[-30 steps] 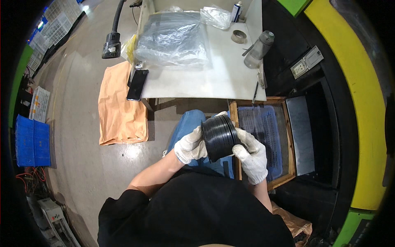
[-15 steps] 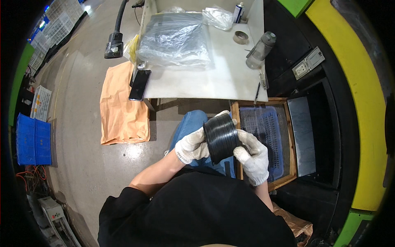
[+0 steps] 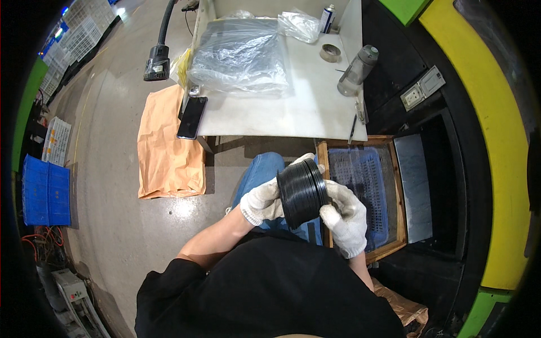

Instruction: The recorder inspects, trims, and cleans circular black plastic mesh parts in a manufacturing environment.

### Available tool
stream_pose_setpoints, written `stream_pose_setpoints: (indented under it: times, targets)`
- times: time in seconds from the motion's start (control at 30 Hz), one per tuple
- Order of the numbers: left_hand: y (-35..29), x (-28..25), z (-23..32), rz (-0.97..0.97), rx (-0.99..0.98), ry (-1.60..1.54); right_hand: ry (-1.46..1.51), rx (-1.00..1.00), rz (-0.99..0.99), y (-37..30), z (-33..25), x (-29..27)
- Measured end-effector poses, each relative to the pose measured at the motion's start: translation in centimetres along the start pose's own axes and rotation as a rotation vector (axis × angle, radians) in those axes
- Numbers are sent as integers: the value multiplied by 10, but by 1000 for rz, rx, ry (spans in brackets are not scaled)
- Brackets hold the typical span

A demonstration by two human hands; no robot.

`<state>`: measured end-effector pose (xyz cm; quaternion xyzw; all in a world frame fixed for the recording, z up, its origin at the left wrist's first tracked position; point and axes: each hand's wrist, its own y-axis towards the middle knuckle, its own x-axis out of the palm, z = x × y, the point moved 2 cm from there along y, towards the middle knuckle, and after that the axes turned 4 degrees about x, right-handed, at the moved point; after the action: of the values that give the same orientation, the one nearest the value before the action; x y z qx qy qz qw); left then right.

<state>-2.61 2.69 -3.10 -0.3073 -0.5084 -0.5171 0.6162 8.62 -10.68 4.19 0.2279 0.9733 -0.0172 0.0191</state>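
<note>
Phone (image 3: 192, 118) at desk's (image 3: 248, 121) front L corner, well apart from both hands. Next, L hand (image 3: 262, 200), white-gloved, against the L end of a blk ribbed cylinder (image 3: 302, 193); stacked rings or wound coil, can't tell which. Cylinder is off the desk, held up over the lap, on the person's side of the front edge, a bit R of that edge's middle. Long axis approx L–R, R end tipped toward the desk, so each end meets one hand; neither hand nearer, both touching. L fingers mostly hidden behind it; gloved tips past the far side are prob. theirs, can't be sure. R hand (image 3: 345, 217) holds the R end: thumb on near side, fingers bent round. Farther R, blue basket (image 3: 381, 191) inside wooden frame (image 3: 389, 249), lower than desk's front R corner.
</note>
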Motion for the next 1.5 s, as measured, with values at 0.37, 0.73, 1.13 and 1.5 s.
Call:
stream_pose_setpoints:
  times: [0.37,0.73,1.13,1.5]
  targets:
    - [-6,6,5,15,-2,-35,-271,-377,186,-1,3,4]
    - [-9,8,8,-63,9,-72,-313,-503,73,6,0,6]
    - [-7,9,8,-89,35,-85,-241,-407,183,3,-2,10]
    - [-7,10,2,-87,2,-150,-295,-543,41,11,-1,9]
